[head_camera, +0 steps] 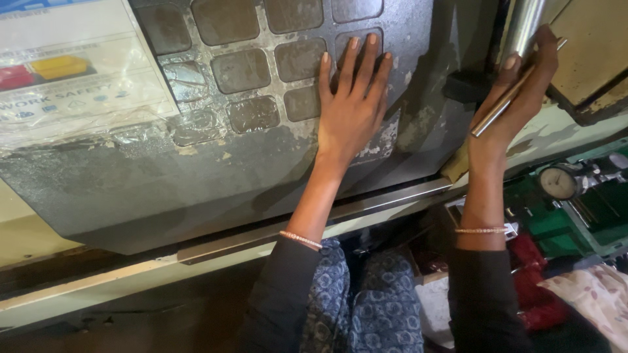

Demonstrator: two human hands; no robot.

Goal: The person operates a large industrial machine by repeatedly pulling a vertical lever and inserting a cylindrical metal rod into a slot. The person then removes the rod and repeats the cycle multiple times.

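The left hand (pixel 350 108) lies flat on the dark, worn control panel (pixel 216 176) of a machine. Its fingers are spread and straight, and the fingertips reach over the far right buttons of the keypad (pixel 261 65), a block of square grey keys under scuffed, peeling film. Nothing is held in it; the palm presses on the bare panel just below the keys, which looks like a way to steady the body while leaning in, with the fingers placed ready on the buttons.

The right hand (pixel 517 98) is raised at the right edge of the panel. Its grip is closed around a thin metal rod (pixel 507 101), which runs slantwise across the palm from near the wrist up past the fingertips. The thumb rests against a shiny steel cylinder (pixel 523 26) that rises out of view at the far right, so the rod is kept just beside that cylinder, probably close to where it is used.

A laminated safety sheet (pixel 72 72) covers the far left of the panel. To the near right, below the raised hand, a dial gauge (pixel 558 183) sits on a green machine part (pixel 556 225), well apart from both hands. Each wrist wears a thin bangle.
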